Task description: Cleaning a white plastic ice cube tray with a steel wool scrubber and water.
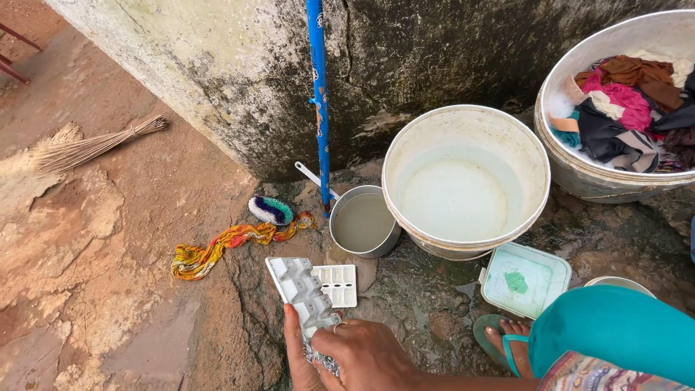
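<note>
- Near the bottom edge, centre: two hands gripping one grey moulded plastic tray (302, 291); right hand (371, 355) on top with fingers curled and clamped on its crinkled near end, left hand (298, 353) beneath, thumb pressed along the tray's left side.
- Just right of the tray, touching it: one white square compartment lid (340, 284).
- Far left: one straw broom (90, 148).
- Left of centre: one blue-and-white scrub brush (271, 210), one twisted orange-yellow cloth (224, 245).
- Centre: one small metal pot with water (363, 224), one blue upright pipe (318, 101).
- Right: two large white buckets, one with water (463, 181), one with clothes (579, 174); one pale green box with green powder (525, 281).
</note>
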